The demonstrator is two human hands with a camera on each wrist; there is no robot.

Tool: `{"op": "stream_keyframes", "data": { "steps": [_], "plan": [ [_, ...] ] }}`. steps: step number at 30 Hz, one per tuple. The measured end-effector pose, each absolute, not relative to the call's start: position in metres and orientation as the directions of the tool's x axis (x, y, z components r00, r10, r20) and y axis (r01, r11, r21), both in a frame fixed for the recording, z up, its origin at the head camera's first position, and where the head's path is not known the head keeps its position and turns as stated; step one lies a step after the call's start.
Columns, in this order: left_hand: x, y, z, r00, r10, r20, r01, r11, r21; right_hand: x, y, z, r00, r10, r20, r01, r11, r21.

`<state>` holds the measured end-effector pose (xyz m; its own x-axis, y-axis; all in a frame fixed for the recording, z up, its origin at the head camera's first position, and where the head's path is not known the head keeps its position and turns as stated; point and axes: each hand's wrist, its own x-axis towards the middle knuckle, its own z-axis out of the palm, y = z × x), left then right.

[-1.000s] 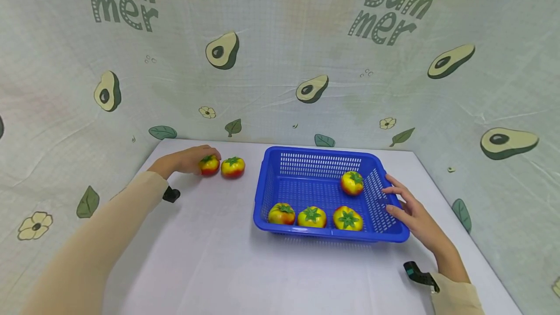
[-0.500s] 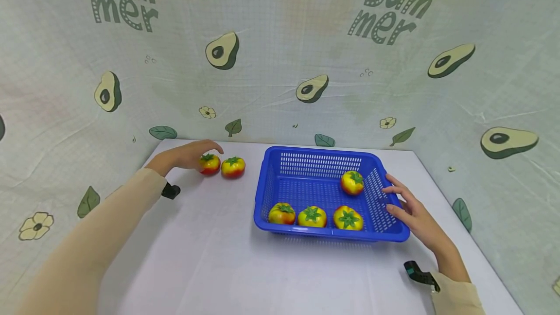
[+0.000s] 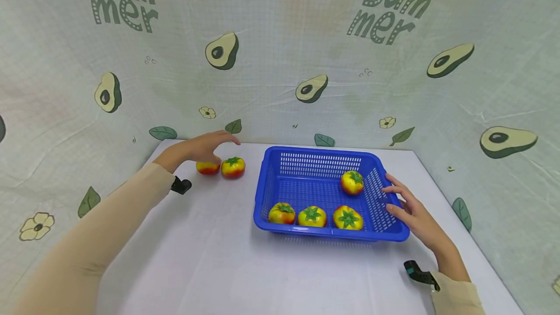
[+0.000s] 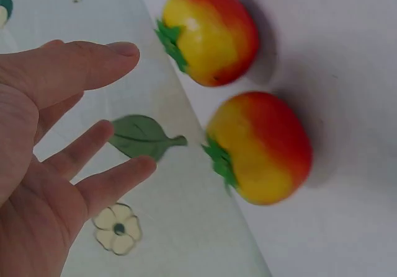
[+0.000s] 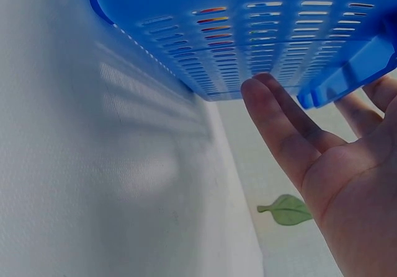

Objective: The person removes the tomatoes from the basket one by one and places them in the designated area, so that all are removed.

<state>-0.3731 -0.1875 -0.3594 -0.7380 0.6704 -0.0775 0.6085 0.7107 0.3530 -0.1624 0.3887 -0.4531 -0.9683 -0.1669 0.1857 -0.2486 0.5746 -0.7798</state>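
In the head view my left hand [image 3: 203, 147], thumb and fingers spread apart, is over the left persimmon [image 3: 207, 167] at the table's back left and hides its top. A second persimmon [image 3: 233, 168] sits right beside it. The left wrist view shows both persimmons, yellow and red with green leafy caps, apart from the hand [image 4: 56, 134], which holds nothing. On the right, my right hand [image 3: 413, 215] has loosely extended fingers at the right rim of a blue plastic basket [image 3: 332, 234]. In the right wrist view some of its fingertips are hidden behind the rim.
Three persimmons line the front of the basket, among them a middle one [image 3: 312, 217]; another persimmon [image 3: 352, 183] lies at its back right. The white table [image 3: 210, 256] meets a hanging cloth [image 3: 271, 111] printed with avocados at the back and sides.
My left hand has risen off the left persimmon and shifted right and back, its fingers spreading. The left persimmon stays on the table. My right hand and the basket have not moved.
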Motion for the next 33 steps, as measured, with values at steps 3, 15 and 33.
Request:
{"op": "stream_keyframes", "data": {
  "steps": [3, 15, 33],
  "plan": [
    [-0.371, -0.174, -0.352, -0.734, 0.675, -0.072, 0.615, 0.706, 0.350, -0.162, 0.389, -0.453, -0.969, -0.165, 0.185, -0.247, 0.578, -0.778],
    [-0.357, -0.116, -0.321, -0.640, 0.768, -0.018, 0.720, 0.608, 0.334, -0.164, 0.388, -0.452, -0.966, -0.167, 0.199, -0.259, 0.569, -0.781],
    [-0.339, -0.013, -0.307, -0.493, 0.867, -0.068, 0.820, 0.490, 0.296, -0.163, 0.389, -0.453, -0.967, -0.165, 0.194, -0.254, 0.555, -0.792]
  ]
}}
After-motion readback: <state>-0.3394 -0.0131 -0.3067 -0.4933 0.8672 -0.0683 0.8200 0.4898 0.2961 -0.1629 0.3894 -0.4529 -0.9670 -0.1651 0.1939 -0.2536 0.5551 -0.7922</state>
